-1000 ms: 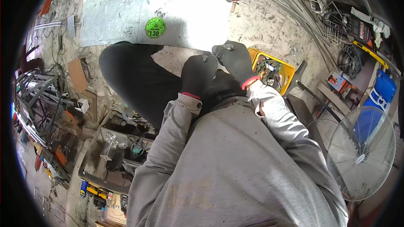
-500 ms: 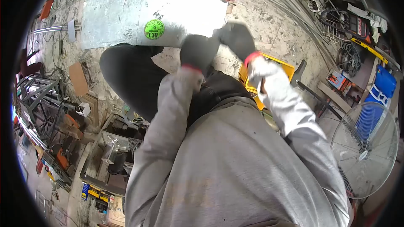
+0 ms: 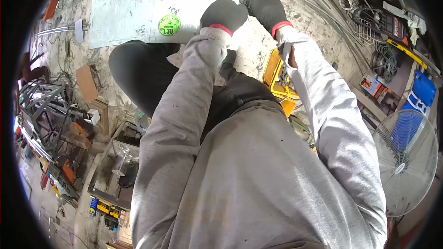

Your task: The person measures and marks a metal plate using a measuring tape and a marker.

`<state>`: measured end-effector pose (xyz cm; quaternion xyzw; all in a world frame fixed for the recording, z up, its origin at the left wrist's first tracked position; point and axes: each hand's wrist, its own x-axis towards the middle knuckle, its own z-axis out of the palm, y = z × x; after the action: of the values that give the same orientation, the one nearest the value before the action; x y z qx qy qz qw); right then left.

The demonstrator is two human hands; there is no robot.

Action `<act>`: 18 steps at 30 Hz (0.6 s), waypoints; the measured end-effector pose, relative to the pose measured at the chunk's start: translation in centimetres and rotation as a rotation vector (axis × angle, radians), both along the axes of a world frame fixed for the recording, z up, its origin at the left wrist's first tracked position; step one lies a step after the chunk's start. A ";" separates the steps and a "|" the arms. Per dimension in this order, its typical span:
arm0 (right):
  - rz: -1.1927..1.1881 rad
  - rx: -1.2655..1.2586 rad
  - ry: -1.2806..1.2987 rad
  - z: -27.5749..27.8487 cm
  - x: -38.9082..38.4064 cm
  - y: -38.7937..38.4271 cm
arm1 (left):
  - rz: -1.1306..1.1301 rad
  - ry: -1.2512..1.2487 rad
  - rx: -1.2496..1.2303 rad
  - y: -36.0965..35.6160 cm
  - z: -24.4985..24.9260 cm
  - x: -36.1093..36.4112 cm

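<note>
Advanced forward to near edge of metal sheet [image 3: 134, 14], left hand [image 3: 224, 14] touching right hand [image 3: 265, 7], fingers clenched, contents not discernible; sheet directly ahead, long axis running leftward.

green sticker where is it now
Head view, upper middle: the green sticker sits on the metal sheet, just left of the gloved left hand.

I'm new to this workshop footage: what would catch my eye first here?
The black-gloved left hand and right hand meet at top centre, by the corner of a bright metal sheet lying on the floor. A round green sticker on it stands out just left of them, and a big fan fills the lower right.
</note>
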<state>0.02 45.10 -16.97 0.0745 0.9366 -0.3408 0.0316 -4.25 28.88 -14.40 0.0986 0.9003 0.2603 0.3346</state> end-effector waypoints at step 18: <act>-0.380 -1.196 -0.470 5.4 15.3 -3.8 | 0.309 -0.333 0.723 -9.0 4.9 13.4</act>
<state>15.34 41.33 -11.53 0.2802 0.5253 -0.7755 0.2101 9.18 19.85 -9.54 0.0302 0.6890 0.6187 0.3762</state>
